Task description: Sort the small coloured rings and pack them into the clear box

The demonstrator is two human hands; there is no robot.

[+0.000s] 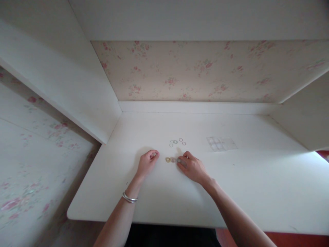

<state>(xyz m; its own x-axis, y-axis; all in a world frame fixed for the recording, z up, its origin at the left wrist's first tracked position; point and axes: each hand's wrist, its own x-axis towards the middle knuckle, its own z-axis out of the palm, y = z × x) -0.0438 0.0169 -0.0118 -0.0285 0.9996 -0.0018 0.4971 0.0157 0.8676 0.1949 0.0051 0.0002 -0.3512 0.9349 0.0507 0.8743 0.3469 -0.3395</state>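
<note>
A short row of small rings lies on the white desk between my hands. At its left end is a gold-coloured ring [168,160], and paler rings [173,160] run from it toward my right fingers. My right hand [192,167] bends over the right end of the row, fingertips closed together and touching it; what lies under them is blurred. My left hand [148,162] rests left of the row, thumb and fingers curled together; anything inside is too small to name. Farther back, several thin rings lie scattered, among them a greenish-grey ring [175,141] and a dark-rimmed ring [180,139].
To the right, a clear plastic compartment box [216,144] lies open, its flat lid [229,143] folded out to the right. A white side panel [102,113] rises at the left, and a low ledge [195,107] runs along the back below flowered wallpaper.
</note>
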